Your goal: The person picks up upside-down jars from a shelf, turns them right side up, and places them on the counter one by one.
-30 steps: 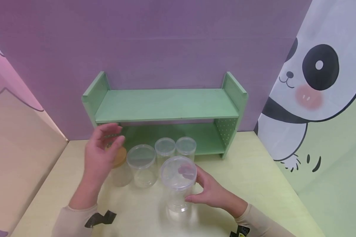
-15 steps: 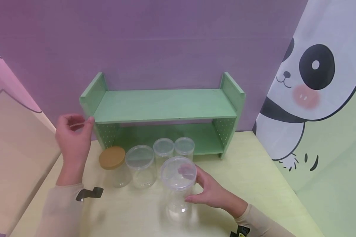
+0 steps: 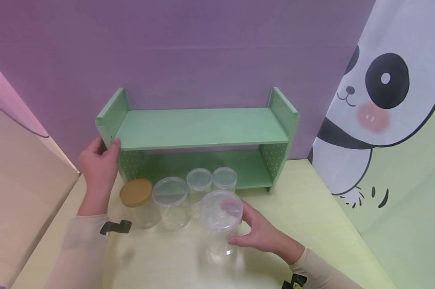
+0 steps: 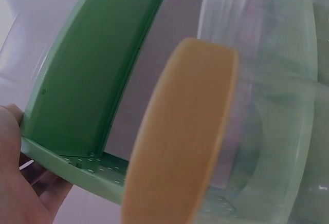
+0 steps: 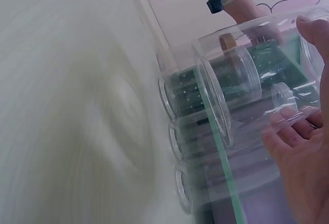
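My left hand (image 3: 101, 168) grips the left side panel of a green two-tier shelf (image 3: 203, 126), thumb at the front edge and fingers behind it. In the left wrist view, the same hand (image 4: 23, 178) sits at the lower left corner of the shelf edge. My right hand (image 3: 264, 235) holds a clear lidded jar (image 3: 221, 212) from its right side, upright over the table in front of the shelf. Through that jar's wall, the right wrist view shows curled fingers (image 5: 290, 131) against it.
Before the shelf stand a jar with a wood-coloured lid (image 3: 135, 192), a wide clear jar (image 3: 171, 200) and two narrow clear jars, one left (image 3: 199, 180) and one right (image 3: 225, 178). Pale table (image 3: 311, 224) spreads around them, with a purple wall (image 3: 203, 52) behind.
My left hand has moved left from above the wood-lidded jar, then onto the shelf's left panel and taken hold. My right hand and its jar have shifted slightly right.
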A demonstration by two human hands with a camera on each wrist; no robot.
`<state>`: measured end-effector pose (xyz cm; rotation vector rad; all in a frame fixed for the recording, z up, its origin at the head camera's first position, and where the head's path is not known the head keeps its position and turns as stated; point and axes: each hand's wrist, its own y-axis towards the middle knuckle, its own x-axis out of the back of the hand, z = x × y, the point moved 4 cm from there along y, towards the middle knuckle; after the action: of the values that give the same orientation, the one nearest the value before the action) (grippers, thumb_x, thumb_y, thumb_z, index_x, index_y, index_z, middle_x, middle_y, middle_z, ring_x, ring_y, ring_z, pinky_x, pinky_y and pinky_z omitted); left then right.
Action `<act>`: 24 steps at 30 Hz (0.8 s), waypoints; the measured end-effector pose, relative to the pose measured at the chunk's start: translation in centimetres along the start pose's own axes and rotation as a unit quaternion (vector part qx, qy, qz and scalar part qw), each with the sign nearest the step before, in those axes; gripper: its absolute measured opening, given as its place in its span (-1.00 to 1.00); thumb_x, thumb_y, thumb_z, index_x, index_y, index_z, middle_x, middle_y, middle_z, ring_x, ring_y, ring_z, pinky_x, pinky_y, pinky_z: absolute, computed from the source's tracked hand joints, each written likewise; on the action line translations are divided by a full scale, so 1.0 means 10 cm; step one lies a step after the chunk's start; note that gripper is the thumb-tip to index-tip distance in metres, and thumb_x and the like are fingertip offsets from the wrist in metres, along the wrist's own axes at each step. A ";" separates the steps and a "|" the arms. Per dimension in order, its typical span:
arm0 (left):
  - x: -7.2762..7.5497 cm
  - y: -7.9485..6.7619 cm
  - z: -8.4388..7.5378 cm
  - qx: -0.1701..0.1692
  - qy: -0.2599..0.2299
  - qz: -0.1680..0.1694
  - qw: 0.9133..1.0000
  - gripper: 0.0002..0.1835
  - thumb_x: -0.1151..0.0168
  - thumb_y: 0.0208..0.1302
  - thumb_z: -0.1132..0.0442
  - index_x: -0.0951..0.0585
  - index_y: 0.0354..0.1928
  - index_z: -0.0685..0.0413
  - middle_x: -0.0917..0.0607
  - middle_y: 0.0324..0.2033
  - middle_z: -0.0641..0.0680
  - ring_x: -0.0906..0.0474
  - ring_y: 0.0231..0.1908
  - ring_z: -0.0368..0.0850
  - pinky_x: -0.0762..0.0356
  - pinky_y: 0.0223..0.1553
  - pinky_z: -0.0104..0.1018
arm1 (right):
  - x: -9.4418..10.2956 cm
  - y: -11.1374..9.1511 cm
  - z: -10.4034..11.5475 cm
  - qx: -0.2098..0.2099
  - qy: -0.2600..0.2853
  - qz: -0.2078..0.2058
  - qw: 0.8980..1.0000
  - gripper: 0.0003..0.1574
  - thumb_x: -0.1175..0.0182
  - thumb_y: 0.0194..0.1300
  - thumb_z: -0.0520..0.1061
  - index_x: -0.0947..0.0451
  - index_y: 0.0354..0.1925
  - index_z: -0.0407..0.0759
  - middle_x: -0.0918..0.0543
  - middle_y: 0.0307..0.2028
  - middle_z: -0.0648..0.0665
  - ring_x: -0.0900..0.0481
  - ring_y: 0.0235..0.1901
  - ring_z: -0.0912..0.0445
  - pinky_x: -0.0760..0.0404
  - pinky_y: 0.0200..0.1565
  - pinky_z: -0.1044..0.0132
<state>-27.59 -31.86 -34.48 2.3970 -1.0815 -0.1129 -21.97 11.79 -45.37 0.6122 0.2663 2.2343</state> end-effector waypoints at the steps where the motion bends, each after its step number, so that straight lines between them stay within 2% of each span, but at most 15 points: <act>1: 0.00 0.00 0.01 0.001 -0.003 -0.004 1.000 -0.60 -0.38 0.55 0.09 -0.78 0.32 0.03 -0.85 0.09 0.11 -0.71 -0.13 -0.35 -0.66 -0.11 -0.55 | 0.02 -0.01 -0.01 0.001 0.000 -0.002 1.000 0.25 -0.62 0.17 -0.33 -0.24 0.69 -0.10 -0.54 0.44 -0.31 -0.53 0.42 -0.18 -0.55 0.46 -0.02; 6: -0.01 -0.01 0.05 0.015 -0.015 -0.009 1.000 -0.61 -0.38 0.56 0.13 -0.76 0.33 0.01 -0.85 0.10 0.12 -0.71 -0.12 -0.37 -0.68 -0.06 -0.58 | 0.14 -0.04 -0.05 -0.006 -0.008 -0.012 1.000 0.26 -0.61 0.15 -0.37 -0.23 0.69 -0.12 -0.52 0.45 -0.38 -0.51 0.43 -0.26 -0.52 0.48 0.04; 15: -0.01 -0.03 0.05 0.024 -0.020 -0.019 0.999 -0.63 -0.35 0.57 0.13 -0.77 0.30 0.04 -0.83 0.13 0.21 -0.72 -0.09 -0.36 -0.71 0.02 -0.51 | 0.42 -0.19 -0.16 -0.033 -0.045 -0.044 0.997 0.20 -0.61 0.16 -0.38 -0.28 0.66 -0.16 -0.53 0.47 -0.28 -0.48 0.47 0.01 -0.51 0.47 0.11; 22: -0.03 -0.04 0.06 0.016 -0.027 -0.030 0.999 -0.65 -0.34 0.57 0.16 -0.78 0.28 0.05 -0.82 0.13 0.21 -0.72 -0.11 -0.37 -0.72 0.00 -0.52 | 0.64 -0.27 -0.25 -0.045 -0.063 -0.069 0.995 0.15 -0.60 0.20 -0.35 -0.29 0.64 -0.18 -0.55 0.42 -0.29 -0.53 0.40 -0.07 -0.53 0.41 0.24; 24: -0.03 -0.04 0.07 0.012 -0.031 -0.034 0.999 -0.65 -0.34 0.56 0.16 -0.79 0.27 0.06 -0.84 0.11 0.18 -0.72 -0.12 -0.38 -0.70 -0.03 -0.54 | 0.69 -0.28 -0.28 -0.047 -0.066 -0.079 0.994 0.15 -0.60 0.20 -0.35 -0.28 0.63 -0.20 -0.55 0.41 -0.29 -0.54 0.38 -0.01 -0.53 0.40 0.26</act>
<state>-27.78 -31.69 -35.29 2.4672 -1.0348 -0.2008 -25.55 18.80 -46.50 0.6618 0.1373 2.0321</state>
